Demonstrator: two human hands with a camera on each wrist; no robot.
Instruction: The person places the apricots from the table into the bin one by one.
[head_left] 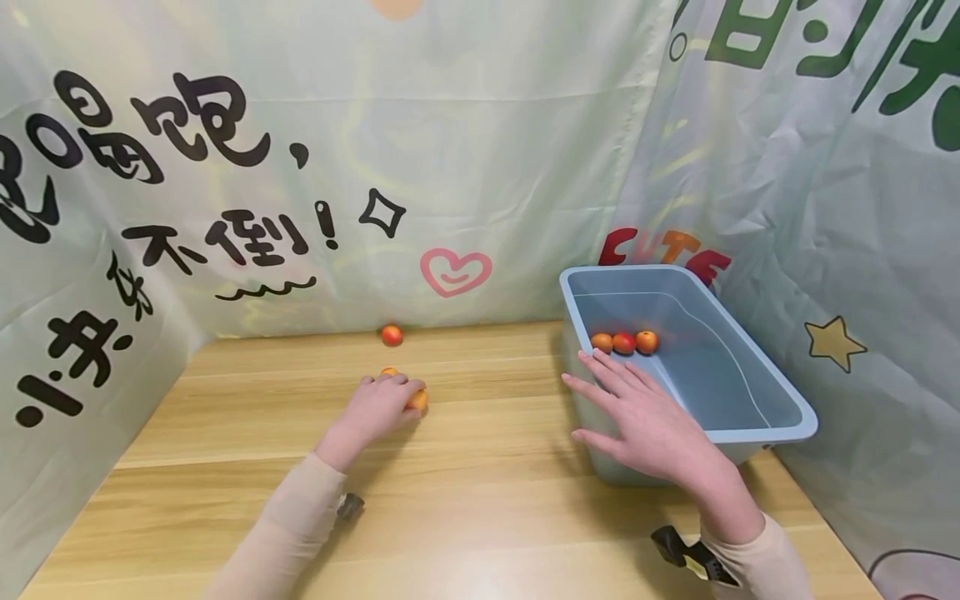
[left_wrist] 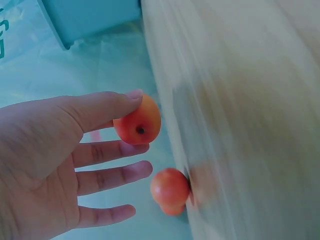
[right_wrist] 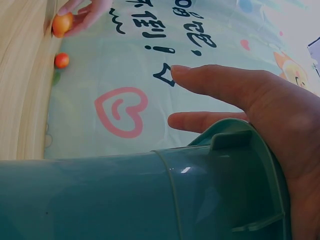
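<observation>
Orange-red round fruit with smooth, glossy skin point(left_wrist: 137, 122) sits low over the wood-grain counter point(head_left: 480, 500), pinched between the thumb and forefinger of the left hand point(head_left: 378, 408), whose other fingers point(left_wrist: 135, 171) stretch out loosely; whether its underside touches the counter is hard to tell. It looks light enough for a fingertip grip, probably firm, though ripe flesh could bruise, so mild pressure across its widest part, clear of the dark dimple, should suit. Such a sleek, rounded surface may slip or roll if caught off-centre. Across from it, the right hand point(head_left: 648, 421) lies over the left rim of a grey-blue rectangular plastic tub point(head_left: 757, 435), fingers straight and spread, holding nothing; the rim beneath appears stiff. Just beyond the left hand, a partly hidden orange fruit point(head_left: 388, 371) peeps out, reachable from above or the sides. Inside the tub, three orange and red fruits point(head_left: 624, 342) rest in a row near its left wall. Farther back, one shiny red fruit point(head_left: 392, 335) lies on the counter near the pale printed cloth backdrop point(head_left: 487, 167), and would likely roll away if nudged.
</observation>
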